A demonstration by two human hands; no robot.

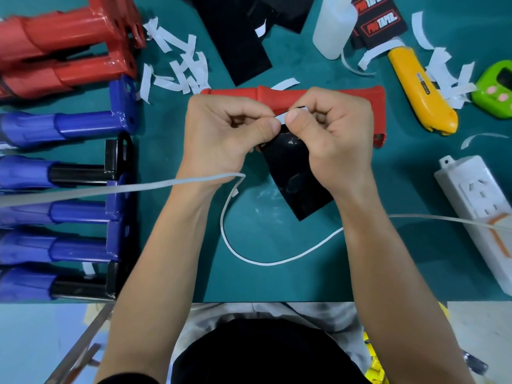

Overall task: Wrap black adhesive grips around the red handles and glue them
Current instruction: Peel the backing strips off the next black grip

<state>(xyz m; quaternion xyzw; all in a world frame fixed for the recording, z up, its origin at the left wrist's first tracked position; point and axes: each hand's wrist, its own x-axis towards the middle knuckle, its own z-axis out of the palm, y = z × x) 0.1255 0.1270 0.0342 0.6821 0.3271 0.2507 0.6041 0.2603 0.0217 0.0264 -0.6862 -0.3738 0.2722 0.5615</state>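
A black adhesive grip sheet [295, 176] hangs above the green mat, held at its top edge by both hands. My left hand [221, 137] and my right hand [332, 139] pinch its upper corner, where a thin white backing strip [284, 115] shows between the thumbs. Just behind the hands a red handle [241, 93] lies flat across the mat, partly hidden by my fingers. More black grip sheets [238, 37] lie at the back centre.
Red handles [63, 51] and blue handles [61, 128] are stacked at the left. White backing scraps [180, 67], a white glue bottle [333, 26], a yellow utility knife [421, 90], a green timer [496, 90], a white power strip [479, 200] and a white cable [249, 253] surround the hands.
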